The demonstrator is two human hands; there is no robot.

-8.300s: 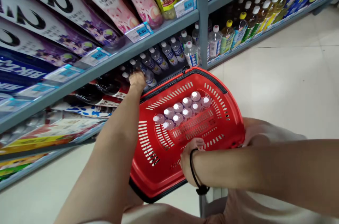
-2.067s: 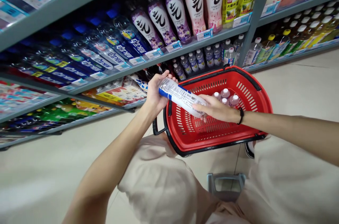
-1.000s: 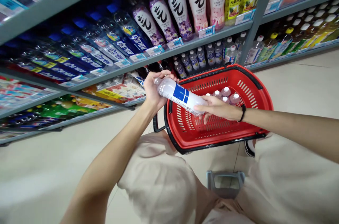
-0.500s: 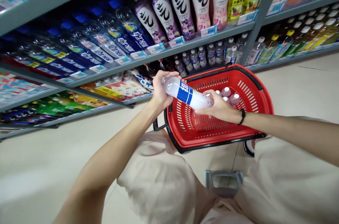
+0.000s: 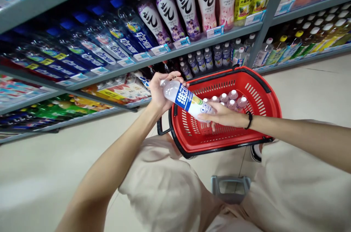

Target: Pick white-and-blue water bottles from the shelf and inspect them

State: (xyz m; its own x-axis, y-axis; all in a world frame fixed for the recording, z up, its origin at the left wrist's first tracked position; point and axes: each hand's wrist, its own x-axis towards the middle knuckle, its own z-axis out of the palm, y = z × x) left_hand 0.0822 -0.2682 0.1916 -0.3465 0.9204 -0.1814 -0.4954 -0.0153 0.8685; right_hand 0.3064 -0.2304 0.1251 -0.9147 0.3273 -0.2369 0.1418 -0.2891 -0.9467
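Both my hands clamp one cloudy plastic bottle with a blue-and-white label above the red plastic shopping basket.
My left hand grips its base, my right hand its neck; several capped bottles already stand inside, this one not yet shelved or stowed.

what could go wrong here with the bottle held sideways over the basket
1. The bottle lies tilted between the left hand and the right hand, held near its ends; a loosened grip could let it slip.
2. It hangs over the red basket, where capped bottles stand packed at the far side; a drop might knock them over.
3. The basket sits close to the low shelf, so a swing of the bottle may clip the drinks there.
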